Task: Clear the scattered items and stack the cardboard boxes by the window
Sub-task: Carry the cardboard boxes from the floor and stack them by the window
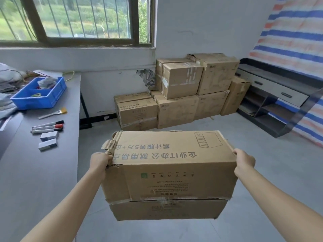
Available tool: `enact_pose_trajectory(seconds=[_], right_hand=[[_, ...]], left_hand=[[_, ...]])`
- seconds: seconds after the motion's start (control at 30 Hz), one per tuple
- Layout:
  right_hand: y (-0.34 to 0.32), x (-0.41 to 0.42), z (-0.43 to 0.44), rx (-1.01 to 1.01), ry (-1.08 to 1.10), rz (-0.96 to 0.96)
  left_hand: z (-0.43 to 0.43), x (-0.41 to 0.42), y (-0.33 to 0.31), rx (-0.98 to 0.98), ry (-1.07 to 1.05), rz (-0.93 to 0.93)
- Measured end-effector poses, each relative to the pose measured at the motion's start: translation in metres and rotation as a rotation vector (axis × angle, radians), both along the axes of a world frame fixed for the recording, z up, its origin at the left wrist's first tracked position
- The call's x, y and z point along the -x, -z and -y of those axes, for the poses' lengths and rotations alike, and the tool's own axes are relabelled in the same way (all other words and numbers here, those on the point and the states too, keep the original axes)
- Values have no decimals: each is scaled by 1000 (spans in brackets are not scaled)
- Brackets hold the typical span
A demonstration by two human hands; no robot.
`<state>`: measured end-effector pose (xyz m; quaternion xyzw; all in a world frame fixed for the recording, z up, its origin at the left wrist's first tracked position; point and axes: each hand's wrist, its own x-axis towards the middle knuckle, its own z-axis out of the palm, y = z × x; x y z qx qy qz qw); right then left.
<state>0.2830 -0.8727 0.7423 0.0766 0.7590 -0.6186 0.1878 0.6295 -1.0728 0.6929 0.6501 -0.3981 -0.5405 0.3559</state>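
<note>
A worn cardboard box (167,165) with printed text hangs in the air in front of me, carried between both hands. My left hand (100,162) grips its torn left end; my right hand (244,161) grips the right end, fingers hidden behind the cardboard. A stack of cardboard boxes (181,95) stands against the wall below and to the right of the window (76,20), in two layers. On the grey table (35,172) at left lie three markers (48,126), two erasers (48,139) and a brush (53,114).
A blue bin (39,92) with odds and ends sits on the table, with cloth and wires behind it. A low dark shelf unit with drawers (272,95) lines the right wall under a striped tarp (297,32). Grey floor lies between me and the stack.
</note>
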Motion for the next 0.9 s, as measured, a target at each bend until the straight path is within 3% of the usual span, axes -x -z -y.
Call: enact_pose_trajectory(seconds=[0.5,0.9], right_hand=[[17,146,233,6,-178,119],[43,202,417,-22,-337,144]], left_hand=[[192,124,0,-38,-120,196],[324,160,18,-81,-292,109]])
